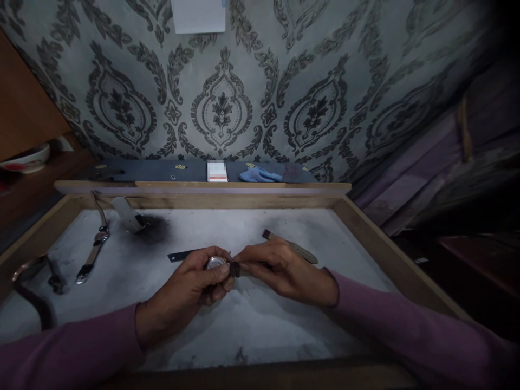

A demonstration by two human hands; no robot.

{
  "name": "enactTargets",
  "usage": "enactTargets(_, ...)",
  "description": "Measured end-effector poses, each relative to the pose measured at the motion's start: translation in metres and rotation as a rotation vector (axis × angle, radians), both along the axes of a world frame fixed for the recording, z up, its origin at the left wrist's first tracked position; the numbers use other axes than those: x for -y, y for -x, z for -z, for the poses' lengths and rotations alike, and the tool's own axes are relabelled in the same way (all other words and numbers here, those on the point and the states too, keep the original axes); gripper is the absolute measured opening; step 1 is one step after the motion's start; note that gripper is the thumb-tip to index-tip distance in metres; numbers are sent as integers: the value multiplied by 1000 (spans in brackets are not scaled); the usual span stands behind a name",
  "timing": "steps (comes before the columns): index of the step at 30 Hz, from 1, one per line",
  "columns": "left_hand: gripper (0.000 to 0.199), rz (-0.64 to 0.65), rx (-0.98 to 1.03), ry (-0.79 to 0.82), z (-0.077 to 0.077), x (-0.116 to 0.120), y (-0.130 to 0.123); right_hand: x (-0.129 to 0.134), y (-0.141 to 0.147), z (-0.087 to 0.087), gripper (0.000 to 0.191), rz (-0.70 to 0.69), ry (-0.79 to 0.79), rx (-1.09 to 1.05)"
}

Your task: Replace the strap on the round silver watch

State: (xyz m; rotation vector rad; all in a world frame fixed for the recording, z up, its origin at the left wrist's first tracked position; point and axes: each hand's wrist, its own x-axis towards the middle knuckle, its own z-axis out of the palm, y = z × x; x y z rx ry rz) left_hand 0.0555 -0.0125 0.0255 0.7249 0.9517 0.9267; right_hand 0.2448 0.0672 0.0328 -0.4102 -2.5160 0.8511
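My left hand (pixel 190 281) is wrapped around a round, silvery wristwatch (pixel 215 263), its thumb lying across the watch. A short dark strap piece (pixel 234 269) sticks out from the watch's right side. My right hand (pixel 288 271) is closed in a pinch, fingertips meeting the end of this strap piece; whatever is between those fingers is mostly hidden. Behind the right hand lies a loose tan watch strap (pixel 304 252) with a dark end. A flat black strip with a hole (pixel 179 255) rests just beyond my left hand.
A wooden-rimmed white tray (pixel 284 202) surrounds the work. On its left are a watch with a strap (pixel 95 249), a dark curved strap (pixel 34 295) and a pale flat tool (pixel 127 215) by a black smudge. Beyond the rim lie a small box (pixel 217 171) and blue cloth (pixel 260 174).
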Motion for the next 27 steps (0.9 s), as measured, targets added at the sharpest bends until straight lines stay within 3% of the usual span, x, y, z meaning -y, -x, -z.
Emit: enactTargets(27,24,-28,-20,-36,5,-4,0,5,4,0,19,82,61,-62)
